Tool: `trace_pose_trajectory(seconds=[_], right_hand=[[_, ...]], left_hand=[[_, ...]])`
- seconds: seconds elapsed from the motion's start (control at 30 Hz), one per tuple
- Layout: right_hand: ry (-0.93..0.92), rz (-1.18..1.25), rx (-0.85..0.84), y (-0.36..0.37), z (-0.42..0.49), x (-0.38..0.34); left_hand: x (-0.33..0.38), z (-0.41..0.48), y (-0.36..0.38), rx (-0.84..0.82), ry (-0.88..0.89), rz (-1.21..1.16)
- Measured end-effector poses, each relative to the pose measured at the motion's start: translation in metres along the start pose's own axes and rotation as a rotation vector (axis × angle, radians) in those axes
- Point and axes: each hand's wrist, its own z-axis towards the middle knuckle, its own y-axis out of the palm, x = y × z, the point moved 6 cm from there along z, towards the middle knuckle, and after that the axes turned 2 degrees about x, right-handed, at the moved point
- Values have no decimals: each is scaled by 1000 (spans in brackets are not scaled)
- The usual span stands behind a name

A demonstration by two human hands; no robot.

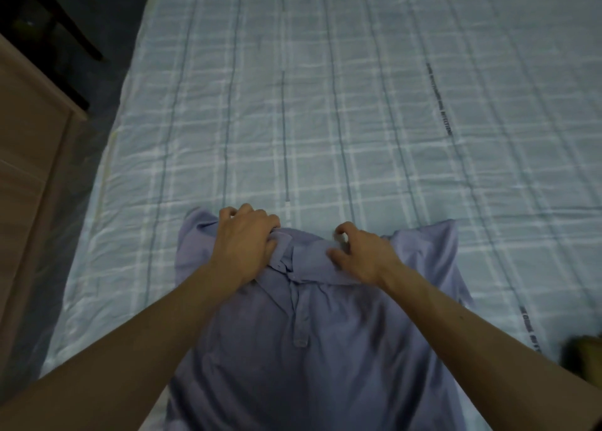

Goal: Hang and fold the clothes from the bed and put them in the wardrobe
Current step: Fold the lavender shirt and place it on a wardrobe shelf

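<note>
A light purple-blue collared shirt [312,342] lies front-up on the bed [325,105], collar pointing away from me and its button placket running down the middle. My left hand [244,238] grips the left side of the collar with curled fingers. My right hand [358,251] has its fingers curled at the right side of the collar, pinching the fabric edge. Both forearms stretch over the shirt body.
The bed has a pale blue checked sheet. A wooden piece of furniture [29,170] stands along the left, with dark floor [94,82] between it and the bed. A dark chair leg [65,23] is at the top left. A blurred dark object [583,355] sits at the right edge.
</note>
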Motion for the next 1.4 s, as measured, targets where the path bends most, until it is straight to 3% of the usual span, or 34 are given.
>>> trace_pose_trajectory(seconds=[0.1,0.23,0.43,0.57,0.7,0.83,1.0,1.17,1.3,1.4], right_hand=[[-74,-151,-19,-3,-3,-3],[-194,82,86,-11,-15,-7],[-259,299,233,-54,-48,-13],[-314,362,328,-105,-84,-22],[-345,328,404,-160,-135,-34],[-339,448,485,-215,-200,-54],[-379,753,589,-274,-301,-80],[-470,1008,550,-305,-400,-109],[-532,941,548,-321,-470,-129],[-566,882,660,-337,-516,-140]], left_hand=[[-11,-10,-17,197,36,-149],[-15,-21,-40,319,86,-285],[-2,-36,-90,383,123,-516],[11,-46,-138,264,5,-688],[32,-70,-206,208,27,-714],[59,-107,-284,207,69,-714],[89,-171,-388,347,151,-663],[114,-237,-465,462,163,-699],[137,-291,-517,504,225,-727],[152,-326,-546,510,263,-711]])
